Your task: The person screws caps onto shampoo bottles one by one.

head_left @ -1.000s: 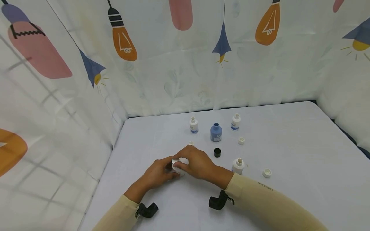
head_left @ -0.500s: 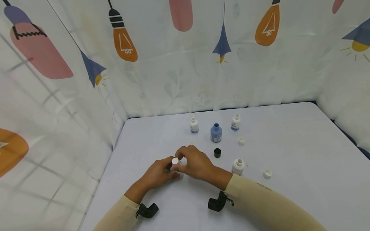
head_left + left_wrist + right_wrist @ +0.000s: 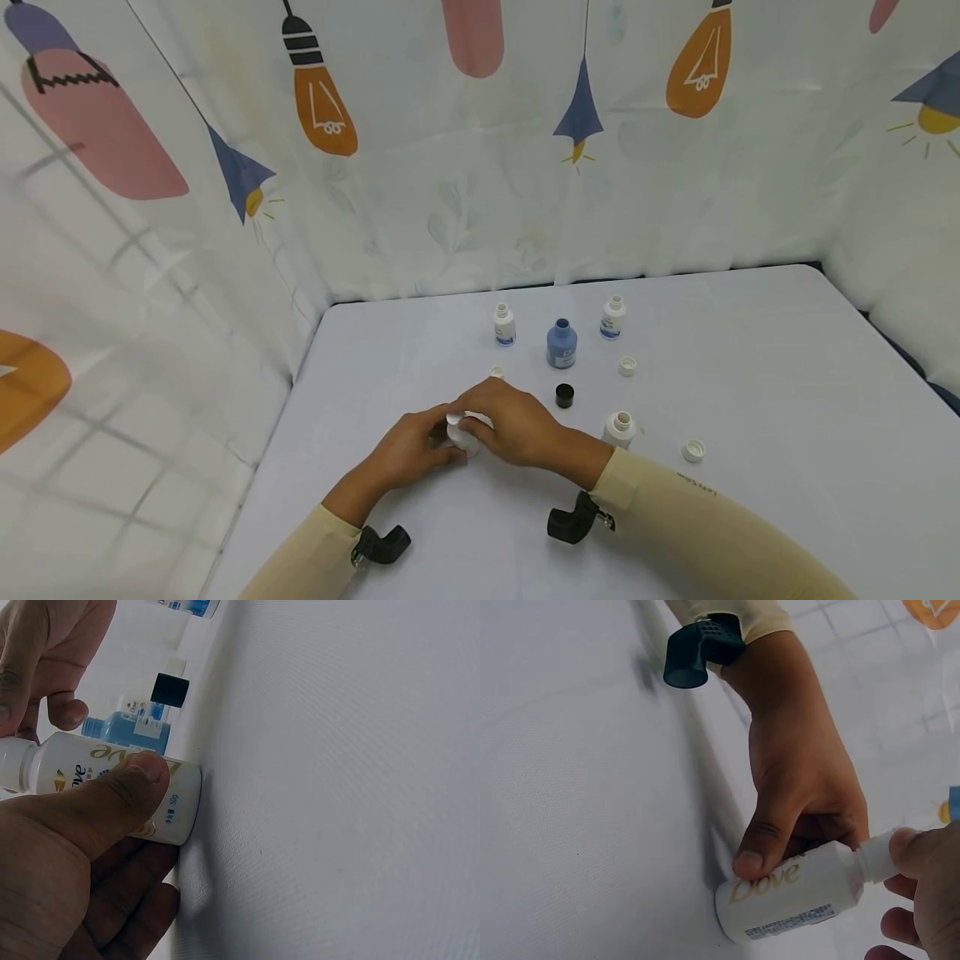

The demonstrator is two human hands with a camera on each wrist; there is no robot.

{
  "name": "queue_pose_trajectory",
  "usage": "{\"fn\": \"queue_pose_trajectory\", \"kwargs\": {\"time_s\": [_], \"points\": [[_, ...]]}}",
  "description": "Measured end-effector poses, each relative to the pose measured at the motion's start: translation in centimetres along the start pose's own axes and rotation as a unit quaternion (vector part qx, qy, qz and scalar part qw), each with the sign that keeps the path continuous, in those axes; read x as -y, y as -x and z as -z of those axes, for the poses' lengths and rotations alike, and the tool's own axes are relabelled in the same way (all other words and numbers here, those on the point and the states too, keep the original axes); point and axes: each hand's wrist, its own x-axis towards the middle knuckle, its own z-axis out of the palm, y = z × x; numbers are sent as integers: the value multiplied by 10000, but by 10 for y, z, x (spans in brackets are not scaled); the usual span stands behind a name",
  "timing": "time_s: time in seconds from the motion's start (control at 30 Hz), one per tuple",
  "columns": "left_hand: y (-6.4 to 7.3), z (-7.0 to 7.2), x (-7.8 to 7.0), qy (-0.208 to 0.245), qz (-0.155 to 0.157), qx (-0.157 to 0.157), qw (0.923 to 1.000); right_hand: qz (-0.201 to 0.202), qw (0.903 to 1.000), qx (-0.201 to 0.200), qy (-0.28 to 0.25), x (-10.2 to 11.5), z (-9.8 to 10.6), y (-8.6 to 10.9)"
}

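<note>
A white Dove bottle (image 3: 787, 896) stands on the table, and the left hand (image 3: 408, 450) grips its body with the thumb across the label in the left wrist view. On the bottle's neck sits a white cap (image 3: 879, 856). The right hand (image 3: 517, 427) reaches over from the right and pinches this cap; in the right wrist view its thumb lies against the cap's side while the other fingers hang below. In the head view the hands cover most of the bottle.
Behind the hands stand a blue bottle (image 3: 561, 345) and two uncapped white bottles (image 3: 504, 327) (image 3: 612, 318). Another uncapped white bottle (image 3: 618, 429) is beside the right forearm. Loose caps lie about: a black cap (image 3: 564, 396) and white caps (image 3: 627, 366) (image 3: 693, 451) (image 3: 497, 372).
Half a second ago the right fingers were spread off the cap, leaving its top visible; now they have closed round it again. The left hand has kept its grip on the bottle.
</note>
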Motion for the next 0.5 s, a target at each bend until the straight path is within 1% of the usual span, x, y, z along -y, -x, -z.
{"fn": "queue_pose_trajectory", "kwargs": {"time_s": [0.17, 0.3, 0.5], "points": [[-1, 0, 0, -77, -30, -13, 10000, -332, 9991, -238, -71, 2, 0, -2], [-1, -1, 0, -104, 26, 19, 9999, -465, 9982, -363, -84, 3, -2, -4], [-1, -1, -2, -67, 87, 12, 9999, -695, 9967, -379, -179, 4, -5, -6]]}}
